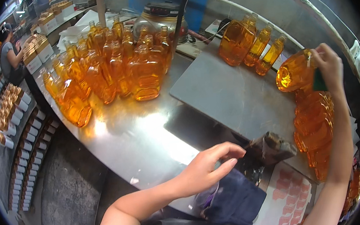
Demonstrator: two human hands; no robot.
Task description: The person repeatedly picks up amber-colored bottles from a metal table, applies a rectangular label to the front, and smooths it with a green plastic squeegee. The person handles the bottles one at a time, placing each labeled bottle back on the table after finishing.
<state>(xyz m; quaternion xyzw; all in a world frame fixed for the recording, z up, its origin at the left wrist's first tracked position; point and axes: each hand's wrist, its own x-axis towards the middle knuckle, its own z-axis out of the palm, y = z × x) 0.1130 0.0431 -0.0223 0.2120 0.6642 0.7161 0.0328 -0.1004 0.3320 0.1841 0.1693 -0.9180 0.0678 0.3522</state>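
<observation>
My right hand (329, 64) reaches out at the far right, closed round the neck end of an amber glass bottle (292, 73). That bottle is tilted, its base toward the left. Just below it lies a row of overlapping amber bottles (315, 127), partly behind my right forearm. My left hand (214, 164) hovers near the middle, with thumb and fingers apart and nothing between them. It is nearest to a dark block-like fixture (275, 146) and a dark folded cloth (239, 196). A sheet of red labels (292, 195) lies right of the cloth.
Many upright amber bottles (118, 70) crowd the metal table (125, 136) at the back left. Several more bottles (236, 43) stand beyond a grey board (217, 86). A large jar (159, 20) sits behind. Racks of white-and-copper items (22, 155) and another person (11, 55) are at left.
</observation>
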